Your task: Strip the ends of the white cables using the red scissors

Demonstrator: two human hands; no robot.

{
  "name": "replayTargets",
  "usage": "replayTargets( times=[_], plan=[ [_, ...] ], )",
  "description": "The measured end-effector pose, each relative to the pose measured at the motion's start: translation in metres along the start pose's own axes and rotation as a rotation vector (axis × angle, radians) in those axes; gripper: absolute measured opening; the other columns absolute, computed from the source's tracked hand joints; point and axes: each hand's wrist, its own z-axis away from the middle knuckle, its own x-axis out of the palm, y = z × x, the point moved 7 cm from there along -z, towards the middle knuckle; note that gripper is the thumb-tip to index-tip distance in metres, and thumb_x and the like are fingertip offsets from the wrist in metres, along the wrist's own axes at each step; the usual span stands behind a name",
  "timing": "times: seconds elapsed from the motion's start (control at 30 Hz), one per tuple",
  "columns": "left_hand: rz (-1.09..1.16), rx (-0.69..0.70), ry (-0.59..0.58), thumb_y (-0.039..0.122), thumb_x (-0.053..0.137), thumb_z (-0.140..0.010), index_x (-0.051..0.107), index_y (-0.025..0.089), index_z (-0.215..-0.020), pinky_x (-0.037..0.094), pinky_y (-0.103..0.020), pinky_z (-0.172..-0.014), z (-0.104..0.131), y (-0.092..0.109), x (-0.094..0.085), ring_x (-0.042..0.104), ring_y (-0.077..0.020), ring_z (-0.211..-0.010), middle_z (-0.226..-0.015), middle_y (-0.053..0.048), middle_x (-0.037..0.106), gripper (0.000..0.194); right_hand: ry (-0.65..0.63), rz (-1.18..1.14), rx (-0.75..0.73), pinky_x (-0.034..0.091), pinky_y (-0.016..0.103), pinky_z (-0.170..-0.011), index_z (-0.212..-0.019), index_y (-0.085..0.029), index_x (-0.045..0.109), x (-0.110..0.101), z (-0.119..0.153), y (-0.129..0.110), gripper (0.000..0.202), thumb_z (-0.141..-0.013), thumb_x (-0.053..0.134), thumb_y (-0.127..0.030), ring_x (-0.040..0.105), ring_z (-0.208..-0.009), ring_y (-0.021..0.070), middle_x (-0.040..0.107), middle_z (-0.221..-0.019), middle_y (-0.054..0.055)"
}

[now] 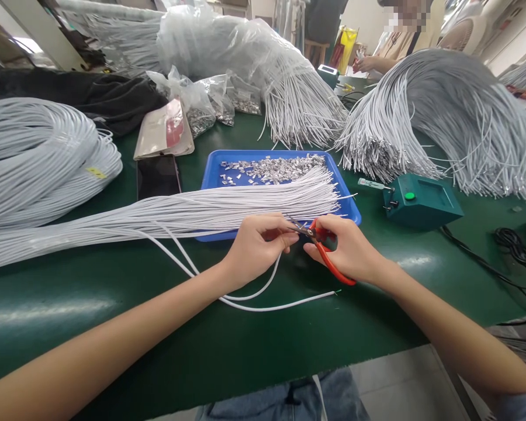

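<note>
My left hand (263, 242) pinches the end of a white cable (269, 283) that loops beneath it. In my right hand (350, 245) are red-handled pliers (333, 266), their jaws at the tips of my left fingers. Whatever sits between the jaws is too small to make out. Another white cable (284, 306) lies loose on the table, a thin green wire showing at its end. Behind my hands, a thick bundle of white cables (228, 204) rests across a blue tray (349, 202), which also bears a heap of small metal clips (276, 168).
A green device (423, 202) with a black cord stands at the right. Large grey cable bundles (447, 105) and plastic-wrapped cables (245, 52) lie behind. A cable coil (35, 158), a dark phone (158, 176) and bags of metal parts (201, 114) are leftward. Another person's hand (368, 63) is at the back.
</note>
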Motion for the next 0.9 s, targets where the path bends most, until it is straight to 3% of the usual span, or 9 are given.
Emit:
replayTargets(
  times=[0.23,0.47,0.67,0.9],
  plan=[
    [0.261,-0.135,0.220,0.022,0.072,-0.075,0.069,0.013,-0.074,0.049,-0.022,-0.057,-0.003,0.000,-0.022,0.056,-0.0092,-0.055,-0.066,0.000,0.060,0.009,0.100,-0.137,0.238,0.031,0.026,-0.052,-0.060,-0.018,0.045,-0.014,0.000,0.019,0.028,-0.074,0.066,-0.031,0.036,-0.056,0.0109,0.044,-0.059,-0.003],
    [0.107,-0.117,0.018,0.024,0.065,-0.083,0.069,0.012,-0.075,0.047,-0.020,-0.054,0.009,0.005,0.011,0.055,-0.0096,-0.054,-0.061,-0.001,0.060,0.015,0.314,-0.477,0.012,0.047,0.029,-0.066,-0.071,-0.020,0.053,-0.026,0.009,-0.005,0.013,-0.076,0.066,-0.020,0.056,-0.068,0.0149,0.062,-0.073,0.001],
    [-0.023,-0.017,-0.009,0.015,0.066,-0.079,0.070,0.013,-0.074,0.047,-0.021,-0.056,0.011,0.008,0.015,0.058,-0.0118,-0.060,-0.067,-0.003,0.064,0.006,0.303,-0.502,-0.068,0.049,0.030,-0.069,-0.075,-0.021,0.053,-0.021,0.015,-0.015,0.015,-0.077,0.067,-0.016,0.059,-0.072,0.0154,0.065,-0.077,0.000],
    [-0.041,-0.023,-0.017,0.015,0.069,-0.076,0.071,0.014,-0.072,0.044,-0.022,-0.054,0.012,0.006,0.016,0.055,-0.0118,-0.058,-0.064,-0.003,0.061,0.005,0.269,-0.508,-0.057,0.047,0.030,-0.063,-0.072,-0.021,0.052,-0.013,0.016,-0.017,0.018,-0.076,0.069,-0.022,0.057,-0.066,0.0157,0.062,-0.073,0.001]
  ],
)
